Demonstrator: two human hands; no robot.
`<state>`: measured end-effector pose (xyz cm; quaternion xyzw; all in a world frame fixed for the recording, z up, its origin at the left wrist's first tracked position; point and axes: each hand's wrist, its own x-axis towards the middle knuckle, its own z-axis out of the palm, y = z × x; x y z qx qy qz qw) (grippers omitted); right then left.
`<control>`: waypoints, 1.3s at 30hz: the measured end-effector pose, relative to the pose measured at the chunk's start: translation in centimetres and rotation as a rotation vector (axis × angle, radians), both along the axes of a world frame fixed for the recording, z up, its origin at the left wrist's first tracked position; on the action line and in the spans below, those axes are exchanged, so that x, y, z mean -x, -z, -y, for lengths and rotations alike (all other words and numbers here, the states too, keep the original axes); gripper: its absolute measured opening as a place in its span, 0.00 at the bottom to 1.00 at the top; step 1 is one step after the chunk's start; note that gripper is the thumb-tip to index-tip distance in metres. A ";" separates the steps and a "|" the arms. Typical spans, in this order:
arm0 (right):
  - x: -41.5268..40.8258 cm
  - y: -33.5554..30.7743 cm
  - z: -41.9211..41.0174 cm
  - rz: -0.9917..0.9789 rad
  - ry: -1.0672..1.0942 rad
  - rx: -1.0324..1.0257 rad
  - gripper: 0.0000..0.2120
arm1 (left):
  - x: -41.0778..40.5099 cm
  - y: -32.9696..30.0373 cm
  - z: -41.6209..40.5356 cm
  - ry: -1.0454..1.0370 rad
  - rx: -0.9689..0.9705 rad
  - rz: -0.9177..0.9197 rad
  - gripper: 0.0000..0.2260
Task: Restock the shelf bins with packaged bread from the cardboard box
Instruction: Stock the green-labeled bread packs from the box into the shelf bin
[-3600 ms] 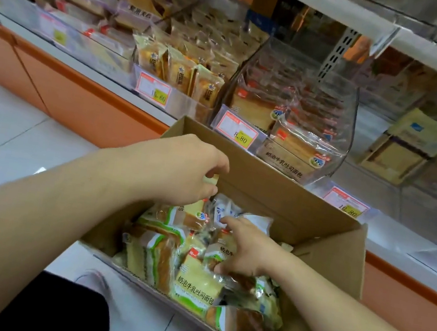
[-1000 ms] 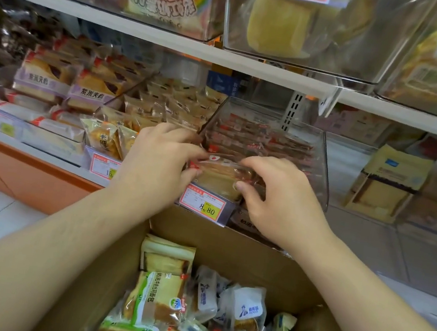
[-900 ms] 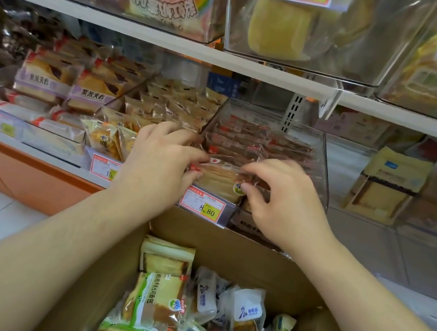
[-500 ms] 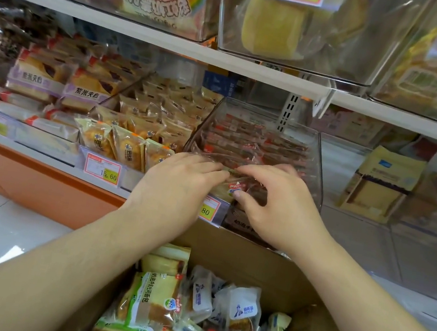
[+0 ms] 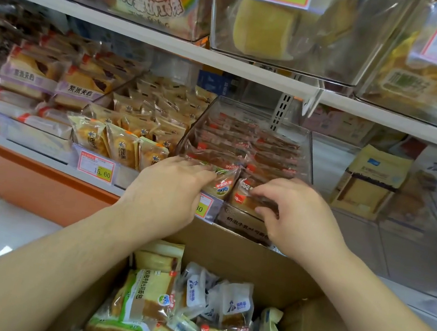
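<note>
So both hands are up at the front of the clear shelf bin (image 5: 309,150) with the red-labelled toast packs, which sits at about 12 o'clock from the cardboard box (image 5: 254,258). The left hand (image 5: 164,188) lies flattish with fingers stretched over the front-left bread pack (image 5: 223,184), pressing or nudging it rather than gripping, as far as I can tell. The right hand (image 5: 289,214) has its fingertips curled and looks to be pinching the wrapper of the front-right bread pack (image 5: 246,198). Those two packs stand side by side, long axis running front to back into the bin, just at 12 o'clock off the fingertips. The rest of the supply, green-labelled toast packs (image 5: 148,293) and small white-labelled packs (image 5: 236,304), is down at 6 o'clock from the wrists, closer to the left forearm. I'd guess the next move is pushing these two in straight, then dropping back to the box.
</note>
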<state>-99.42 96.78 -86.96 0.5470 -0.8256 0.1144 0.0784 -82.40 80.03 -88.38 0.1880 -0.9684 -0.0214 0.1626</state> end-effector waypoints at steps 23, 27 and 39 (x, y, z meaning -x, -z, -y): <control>-6.0 -0.5 -3.1 0.218 -0.195 0.135 0.13 | -7.4 -3.8 -3.0 -0.012 -0.266 0.021 0.22; -10.8 2.7 -2.3 0.320 -0.366 -0.088 0.15 | -10.9 -3.7 -3.3 -0.052 -0.296 0.123 0.19; -19.3 12.1 -1.0 0.489 -0.400 -0.586 0.19 | -12.9 -2.3 -2.9 -0.050 -0.379 0.299 0.19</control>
